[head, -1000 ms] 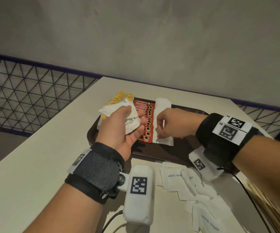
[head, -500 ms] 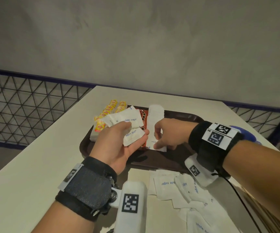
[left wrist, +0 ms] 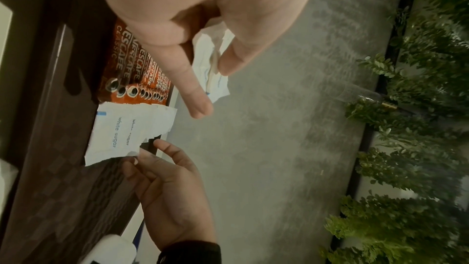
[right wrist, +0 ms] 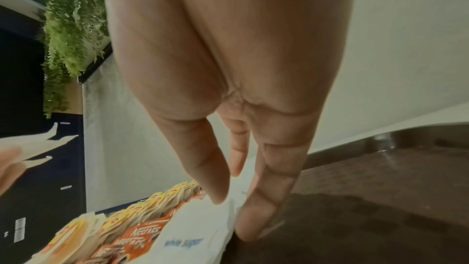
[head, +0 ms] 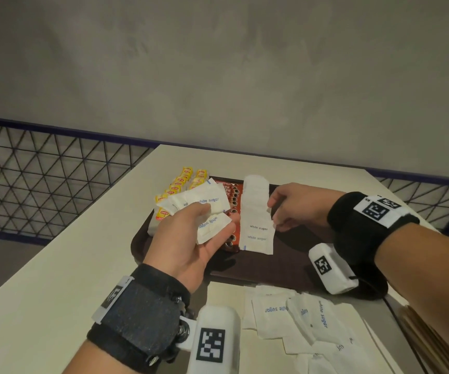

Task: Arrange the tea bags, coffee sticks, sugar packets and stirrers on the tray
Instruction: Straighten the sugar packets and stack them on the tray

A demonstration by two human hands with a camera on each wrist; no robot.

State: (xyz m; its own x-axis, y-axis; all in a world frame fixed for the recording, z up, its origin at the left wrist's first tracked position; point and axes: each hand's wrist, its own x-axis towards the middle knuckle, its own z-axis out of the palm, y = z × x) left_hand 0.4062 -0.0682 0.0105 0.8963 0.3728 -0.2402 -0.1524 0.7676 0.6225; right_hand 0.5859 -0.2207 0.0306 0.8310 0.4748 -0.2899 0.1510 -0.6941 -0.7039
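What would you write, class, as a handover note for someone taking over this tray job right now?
Left hand holds a few sugar packets. Right hand is open, fingers at the sugar row's right edge.
On the tray: tea bags, coffee sticks, part of the sugar.
Left: the held packets, the loose sugar pile on the table, and the stirrers.
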